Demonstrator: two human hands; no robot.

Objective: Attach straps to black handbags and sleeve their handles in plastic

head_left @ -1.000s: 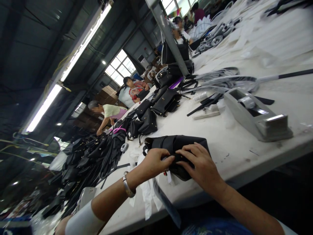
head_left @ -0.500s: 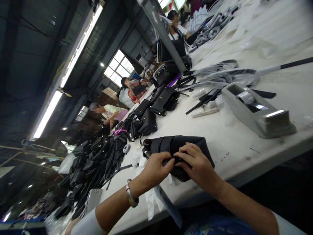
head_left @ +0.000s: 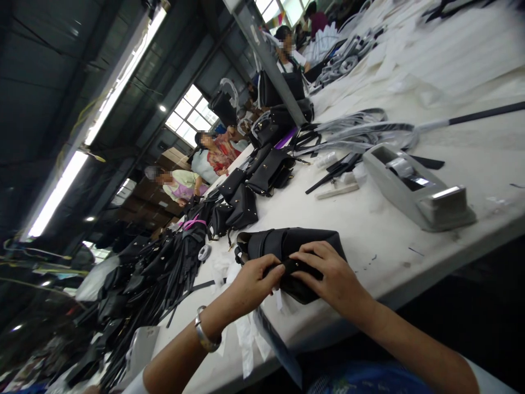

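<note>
A black handbag (head_left: 314, 236) lies on the white table near its front edge, with a band across its body. My left hand (head_left: 258, 276) pinches a short black strap (head_left: 290, 266) at the bag's near side, thumb against forefinger. From the other side my right hand (head_left: 328, 268) grips the bag, its fingertips at the same strap where a small metal stud shows. A bangle (head_left: 204, 329) circles my left wrist. The palm sides of both hands are hidden.
A grey tape dispenser (head_left: 418, 189) stands at right. Several black bags (head_left: 270, 172) and a heap of black straps (head_left: 186, 257) lie beyond and left. Plastic-wrapped straps (head_left: 365, 128) lie behind. A metal post (head_left: 270, 65) rises from the table. Co-workers (head_left: 221, 150) are across the table.
The view has shifted slightly. My hands have drawn a little apart at the strap, so more of it shows between them. A co-worker at the back has raised a black bag.
</note>
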